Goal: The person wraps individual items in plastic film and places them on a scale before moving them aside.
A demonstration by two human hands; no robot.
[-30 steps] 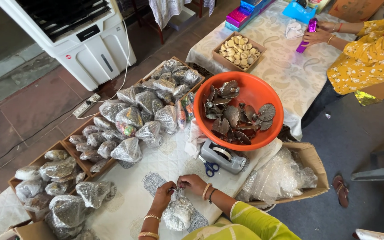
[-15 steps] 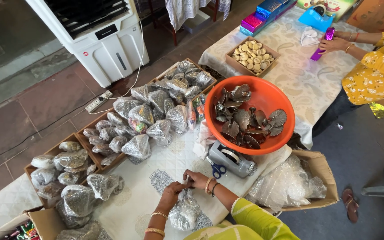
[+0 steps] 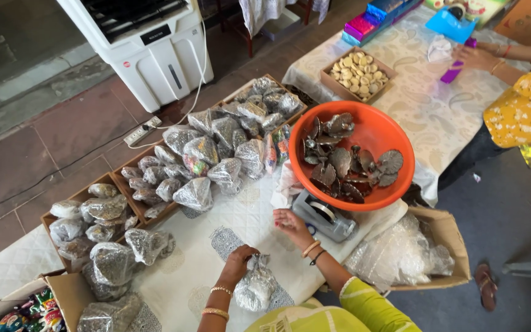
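Head view: my left hand [image 3: 239,263] squeezes the top of a filled clear bag [image 3: 254,287] sitting on the white table [image 3: 235,215]. My right hand [image 3: 291,222] is open and empty beside it. If I let go, the bag could tip and spill

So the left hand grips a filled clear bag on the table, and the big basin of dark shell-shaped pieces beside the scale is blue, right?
Not quite: the head view shows the basin is orange, not blue. The rest holds: the left hand grips a filled clear bag, and the basin sits beside the scale.
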